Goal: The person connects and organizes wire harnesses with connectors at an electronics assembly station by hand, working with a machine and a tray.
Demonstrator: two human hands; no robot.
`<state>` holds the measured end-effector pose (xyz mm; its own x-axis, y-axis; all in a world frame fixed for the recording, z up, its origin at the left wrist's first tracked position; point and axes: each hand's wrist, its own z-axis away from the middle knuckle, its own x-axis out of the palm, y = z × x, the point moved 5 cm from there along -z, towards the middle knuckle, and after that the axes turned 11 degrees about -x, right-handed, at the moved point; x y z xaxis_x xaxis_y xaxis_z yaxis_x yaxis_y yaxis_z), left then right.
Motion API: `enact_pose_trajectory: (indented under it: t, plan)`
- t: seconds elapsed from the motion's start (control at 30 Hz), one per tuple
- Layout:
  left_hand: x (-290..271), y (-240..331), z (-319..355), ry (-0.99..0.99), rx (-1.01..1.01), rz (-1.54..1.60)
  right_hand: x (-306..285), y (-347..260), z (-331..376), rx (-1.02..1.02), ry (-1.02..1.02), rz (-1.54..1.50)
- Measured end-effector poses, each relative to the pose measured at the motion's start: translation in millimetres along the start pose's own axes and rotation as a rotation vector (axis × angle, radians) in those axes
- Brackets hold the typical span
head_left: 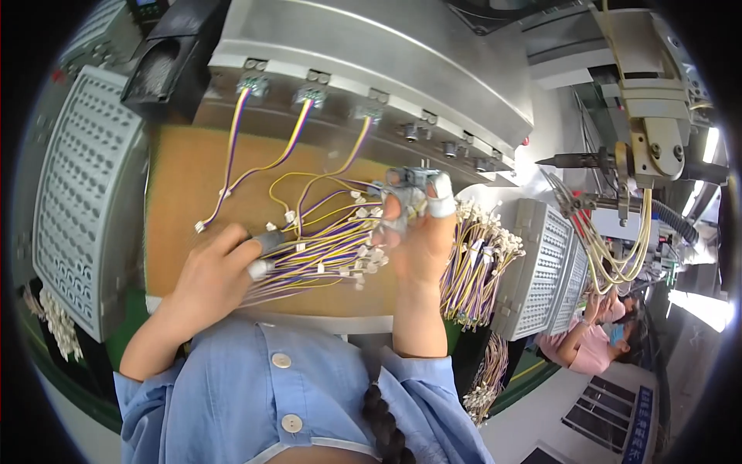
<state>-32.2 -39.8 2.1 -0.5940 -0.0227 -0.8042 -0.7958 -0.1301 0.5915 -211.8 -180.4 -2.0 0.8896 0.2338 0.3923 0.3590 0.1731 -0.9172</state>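
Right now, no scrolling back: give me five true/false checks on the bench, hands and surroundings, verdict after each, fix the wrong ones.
1. Three small green boards with cables sit along the front of the metal box. True.
2. The left hand is on the gray tray. False: it is at the cable bundle on the brown mat.
3. The fingers of the right hand are all bare. False: a pale covering shows on at least one.
4. Another bunch of cables lies to the right of the right hand. True.
5. The co-worker in pink is at the picture's left. False: at the right.
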Motion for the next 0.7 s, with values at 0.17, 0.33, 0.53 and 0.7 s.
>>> enact_pose_trajectory:
  t: [0.17,0.33,0.53,0.7]
  plan:
    - [-2,-19,0,-0.206,-0.254,0.364,24,0,-22,-0.016,0.051,-0.018]
    - [-15,-8,1,0.118,0.126,-0.055,24,-8,-26,0.083,-0.015,-0.021]
    - [-99,-171,90,0.67,-0.446,-0.155,-81,-78,-26,0.006,-0.015,0.806]
    - [-202,-401,231,0.469,-0.971,-1.104,-138,-88,-49,-0.561,0.184,1.888]
